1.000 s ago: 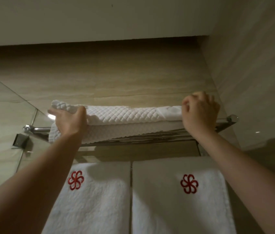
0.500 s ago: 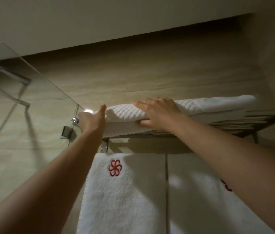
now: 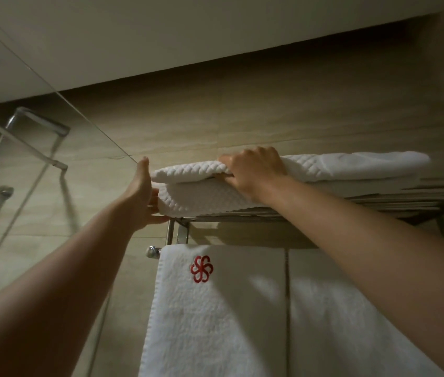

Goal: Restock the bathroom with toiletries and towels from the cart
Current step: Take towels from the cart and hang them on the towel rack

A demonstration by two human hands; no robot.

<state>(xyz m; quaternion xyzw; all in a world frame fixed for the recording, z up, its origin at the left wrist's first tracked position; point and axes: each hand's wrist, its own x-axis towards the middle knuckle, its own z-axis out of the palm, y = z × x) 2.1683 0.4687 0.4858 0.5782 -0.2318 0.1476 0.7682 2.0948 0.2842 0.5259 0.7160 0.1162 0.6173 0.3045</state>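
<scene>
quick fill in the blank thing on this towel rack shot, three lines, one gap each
1. The quilted towel lies on the rack, ____ the hanging towel.
2. The left hand presses flat against the quilted towel's ____ end, while the right hand grips its top fold.
3. The emblem stitched on the hanging towel is ____ in colour.

Missing words: above; left; red

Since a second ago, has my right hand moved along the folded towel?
Yes: the right hand slid along the folded towel, from right end toward left end.
</scene>
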